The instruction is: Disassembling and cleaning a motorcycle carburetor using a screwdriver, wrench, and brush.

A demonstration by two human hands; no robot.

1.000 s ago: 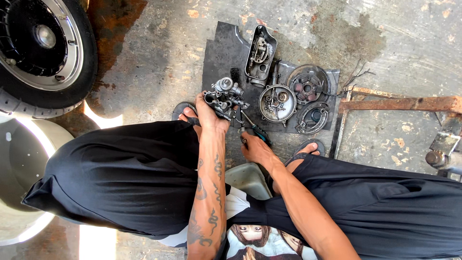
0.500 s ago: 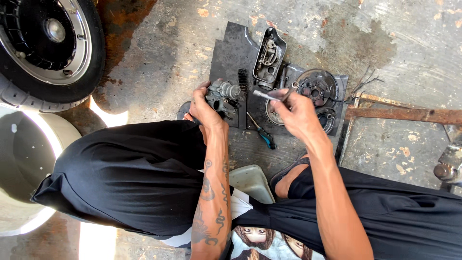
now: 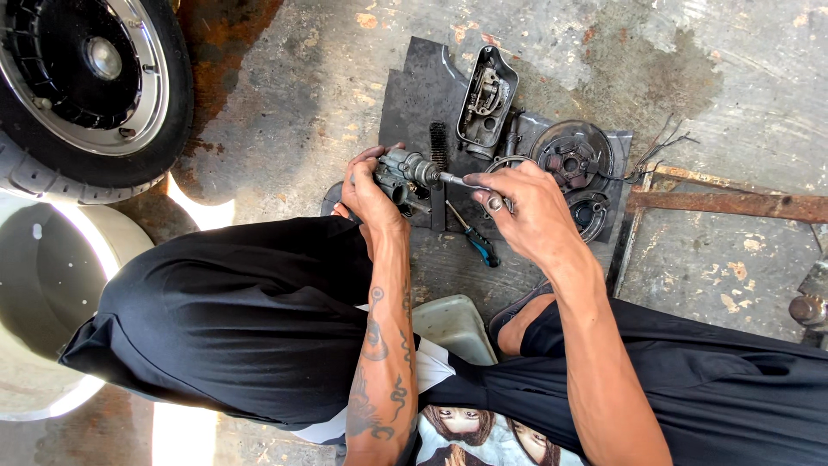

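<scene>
Your two hands work a small engine part above a dark mat on the concrete floor.

Your left hand (image 3: 373,194) is clamped around the grey metal carburettor (image 3: 405,173); your right hand (image 3: 530,211), at its 3 o'clock, is closed on a slim metal tool (image 3: 461,181) whose tip meets the part. A blue-handled screwdriver (image 3: 476,242) lies at 5 o'clock on the mat (image 3: 414,95), round engine covers (image 3: 571,160) at 2 o'clock, a wheel (image 3: 86,86) at 10 o'clock.

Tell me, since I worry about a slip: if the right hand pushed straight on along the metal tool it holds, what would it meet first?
Most likely the small grey engine part held in the left hand. The right hand points its slim tool leftward, tip already at that part.
</scene>
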